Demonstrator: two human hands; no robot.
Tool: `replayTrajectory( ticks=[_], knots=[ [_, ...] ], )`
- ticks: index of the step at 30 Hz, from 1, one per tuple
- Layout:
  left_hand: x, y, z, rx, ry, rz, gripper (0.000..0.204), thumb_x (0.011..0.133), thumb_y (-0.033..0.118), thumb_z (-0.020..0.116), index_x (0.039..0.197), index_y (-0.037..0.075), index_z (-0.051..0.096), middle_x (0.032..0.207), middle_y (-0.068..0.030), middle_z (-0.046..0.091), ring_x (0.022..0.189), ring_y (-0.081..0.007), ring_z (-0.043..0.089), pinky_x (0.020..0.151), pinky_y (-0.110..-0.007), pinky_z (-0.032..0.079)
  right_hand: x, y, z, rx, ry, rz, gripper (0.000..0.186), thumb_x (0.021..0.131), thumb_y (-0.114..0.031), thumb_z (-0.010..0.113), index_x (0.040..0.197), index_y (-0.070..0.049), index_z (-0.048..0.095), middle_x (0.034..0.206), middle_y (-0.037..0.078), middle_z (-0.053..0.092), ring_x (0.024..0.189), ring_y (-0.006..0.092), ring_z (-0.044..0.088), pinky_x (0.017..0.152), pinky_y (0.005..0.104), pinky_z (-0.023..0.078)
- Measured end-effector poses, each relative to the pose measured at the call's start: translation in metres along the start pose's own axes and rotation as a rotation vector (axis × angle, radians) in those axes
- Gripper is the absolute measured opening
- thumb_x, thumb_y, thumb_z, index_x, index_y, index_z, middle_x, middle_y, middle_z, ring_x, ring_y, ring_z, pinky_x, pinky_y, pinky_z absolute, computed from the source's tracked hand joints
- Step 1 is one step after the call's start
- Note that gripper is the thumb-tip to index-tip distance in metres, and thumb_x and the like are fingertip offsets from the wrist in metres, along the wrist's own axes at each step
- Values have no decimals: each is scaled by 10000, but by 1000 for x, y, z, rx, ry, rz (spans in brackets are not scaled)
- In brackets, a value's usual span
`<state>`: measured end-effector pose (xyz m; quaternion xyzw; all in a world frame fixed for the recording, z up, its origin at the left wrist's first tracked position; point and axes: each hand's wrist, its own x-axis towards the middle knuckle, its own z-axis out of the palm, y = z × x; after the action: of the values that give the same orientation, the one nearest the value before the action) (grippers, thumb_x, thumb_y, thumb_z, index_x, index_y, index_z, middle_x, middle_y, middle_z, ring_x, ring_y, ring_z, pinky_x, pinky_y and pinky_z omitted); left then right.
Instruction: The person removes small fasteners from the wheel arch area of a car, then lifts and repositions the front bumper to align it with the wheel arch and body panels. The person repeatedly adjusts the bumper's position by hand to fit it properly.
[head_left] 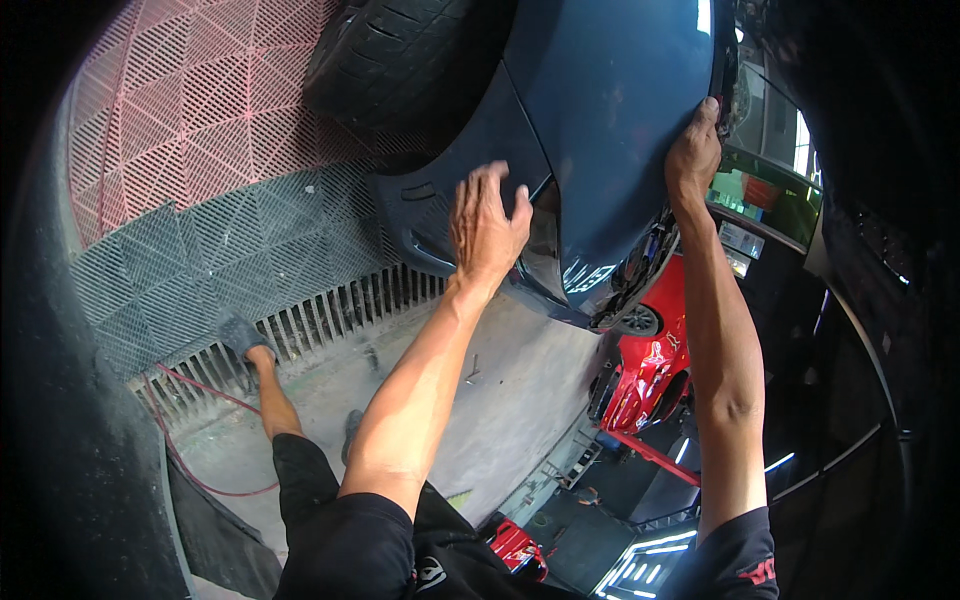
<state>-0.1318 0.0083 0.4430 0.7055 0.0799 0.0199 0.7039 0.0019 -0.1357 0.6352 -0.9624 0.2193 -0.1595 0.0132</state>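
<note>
A dark blue car fender (610,130) runs down the upper middle, with a bumper piece (425,200) joined along its left side at a seam. My left hand (487,228) is over the bumper, near the lamp (543,240), fingers stretched and thumb apart, holding nothing. Whether its fingertips touch the paint I cannot tell. On the fender's right edge, my right hand (694,155) is closed, its fingers curled over the rim beside the open engine bay. The fingertips there are partly hidden. A black tyre (405,65) sits left of the fender.
Red and grey grid floor tiles (190,110) lie at left, bordered by a slotted drain grate (320,320). A red hose (200,480) curves over the floor near my foot. Red cars (645,375) stand behind, and a dark panel (850,300) is at right.
</note>
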Motion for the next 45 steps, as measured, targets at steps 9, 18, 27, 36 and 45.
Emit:
replayTrajectory(
  ticks=[9, 18, 27, 36, 45],
  knots=[
    [159, 46, 40, -117, 20, 51, 755, 1089, 442, 490, 1672, 49, 215, 1731, -239, 212, 1612, -425, 139, 1307, -538, 127, 1, -6, 0, 18, -1, -49, 842, 1091, -660, 270, 1235, 45, 707, 1095, 290, 736, 1080, 438, 686, 981, 492, 491],
    [11, -7, 19, 99, -334, -6, 893, 1095, 611, 276, 1669, -49, 97, 1735, -305, 94, 1622, -451, 50, 1293, -602, 29, 1, 7, -2, 25, -53, -25, 901, 1077, -689, 252, 1324, 73, 664, 1233, 320, 702, 1184, 437, 654, 1052, 477, 455],
    [24, 11, 19, 48, -331, -8, 932, 1092, 654, 204, 1660, -72, 65, 1733, -317, 47, 1630, -417, 10, 1309, -557, 10, 9, 11, -3, 34, -79, 44, 914, 1031, -764, 304, 1312, 11, 698, 1234, 315, 708, 1219, 499, 637, 1041, 529, 480],
    [130, 50, 41, -125, -124, -158, 1012, 1067, 695, 151, 1626, -137, 12, 1717, -354, -5, 1621, -446, -1, 1328, -482, 25, 1, -2, -8, 182, -5, 54, 708, 1072, -603, 408, 1042, 36, 711, 1027, 334, 715, 1043, 525, 671, 910, 560, 495],
    [127, 78, 56, -51, -45, -236, 994, 1073, 675, 141, 1621, -144, 15, 1714, -354, 9, 1624, -424, 5, 1333, -470, 29, 2, 3, -7, 176, 20, 36, 691, 1057, -584, 438, 1161, 37, 720, 1094, 335, 721, 1095, 518, 675, 967, 556, 508]
  ],
)
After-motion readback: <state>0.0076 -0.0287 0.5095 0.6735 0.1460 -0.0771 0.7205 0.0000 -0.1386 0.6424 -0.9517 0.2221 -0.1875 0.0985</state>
